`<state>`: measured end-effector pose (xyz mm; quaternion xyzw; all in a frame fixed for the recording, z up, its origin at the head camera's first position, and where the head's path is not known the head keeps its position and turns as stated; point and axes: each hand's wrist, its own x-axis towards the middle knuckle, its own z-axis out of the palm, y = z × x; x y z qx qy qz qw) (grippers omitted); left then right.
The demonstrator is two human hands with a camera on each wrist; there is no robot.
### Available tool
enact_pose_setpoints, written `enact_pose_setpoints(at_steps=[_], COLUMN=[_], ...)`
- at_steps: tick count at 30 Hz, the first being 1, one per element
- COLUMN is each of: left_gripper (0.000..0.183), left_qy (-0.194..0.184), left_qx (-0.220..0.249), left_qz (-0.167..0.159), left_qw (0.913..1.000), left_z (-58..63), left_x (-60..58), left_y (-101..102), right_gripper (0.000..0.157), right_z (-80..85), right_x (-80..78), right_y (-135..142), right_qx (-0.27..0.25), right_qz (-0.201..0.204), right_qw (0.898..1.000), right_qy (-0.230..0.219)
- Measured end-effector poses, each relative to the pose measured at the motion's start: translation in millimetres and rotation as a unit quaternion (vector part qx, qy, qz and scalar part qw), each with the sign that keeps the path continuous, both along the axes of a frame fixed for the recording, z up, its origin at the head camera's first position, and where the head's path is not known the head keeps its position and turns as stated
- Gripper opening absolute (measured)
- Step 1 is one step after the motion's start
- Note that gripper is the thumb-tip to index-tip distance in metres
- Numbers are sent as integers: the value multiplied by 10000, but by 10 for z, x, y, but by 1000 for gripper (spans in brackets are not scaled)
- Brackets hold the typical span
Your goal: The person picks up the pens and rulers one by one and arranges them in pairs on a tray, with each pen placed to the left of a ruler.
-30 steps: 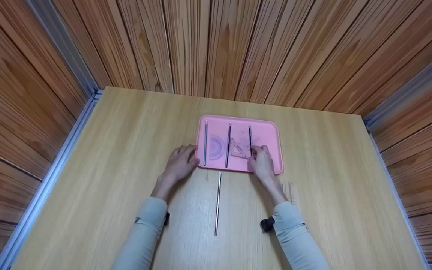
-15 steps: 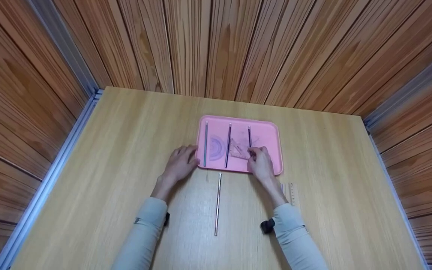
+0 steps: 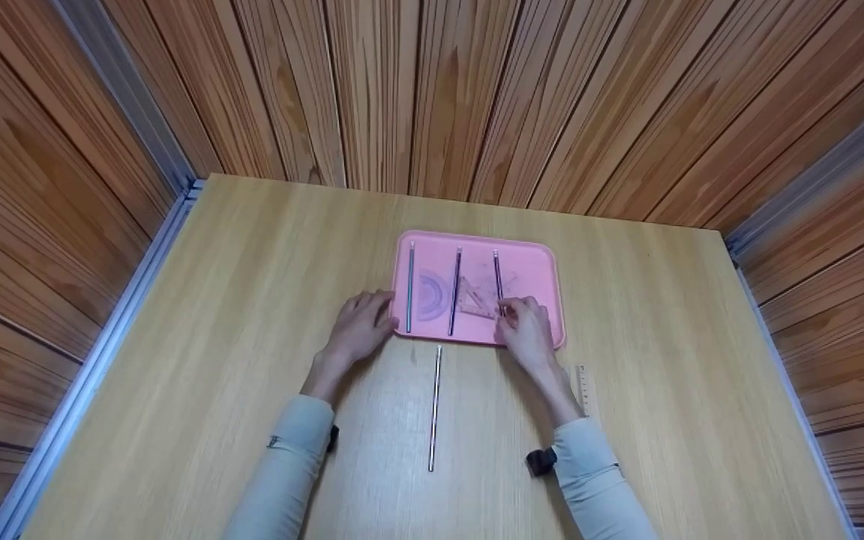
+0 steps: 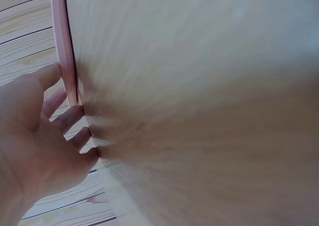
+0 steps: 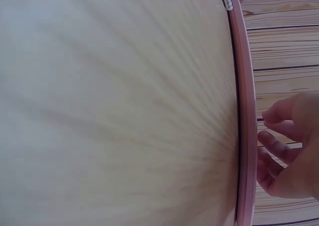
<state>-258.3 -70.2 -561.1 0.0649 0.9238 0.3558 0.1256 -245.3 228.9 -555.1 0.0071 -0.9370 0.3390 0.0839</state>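
Note:
A pink tray point(image 3: 541, 289) lies in the middle of the table. My left hand point(image 3: 361, 326) rests at its near left corner, fingers loosely bent, the thumb against the rim in the left wrist view. My right hand point(image 3: 528, 330) reaches over the near rim, thumb and forefinger pinching the lower end of a dark pencil point(image 3: 497, 271). This pencil lies slightly slanted, its lower tip hidden by the fingers. Also in the tray are a green pencil point(image 3: 410, 289), another dark pencil point(image 3: 455, 292), a clear protractor point(image 3: 432, 296) and a clear set square point(image 3: 475, 300).
A shiny pencil point(image 3: 435, 409) lies on the table between the forearms, its white eraser end near the tray. Beside the right wrist is a ruler point(image 3: 583, 386), partly covered by the arm. Wood-panelled walls enclose the table point(image 3: 289, 247) at the back and sides.
The top of the pencil at my right hand has shifted slightly left, so it slants a little more. My right hand has edged toward the near rim. My left hand stays put.

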Motion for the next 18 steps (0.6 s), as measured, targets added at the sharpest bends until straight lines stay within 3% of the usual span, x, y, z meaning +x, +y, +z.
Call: enact_pose_setpoints(at_steps=[6, 18], left_gripper=[55, 55], left_qy=[-68, 3], left_qx=[21, 35], left_qz=[35, 8], left_qw=[10000, 10000], left_z=[-10, -1], left_x=[4, 6], left_y=[5, -3], right_gripper=[33, 41], right_z=[11, 184], right_x=[80, 353], right_y=[24, 157], right_qx=[118, 64], right_qz=[28, 195], right_qw=[9999, 9994], right_qy=[65, -280])
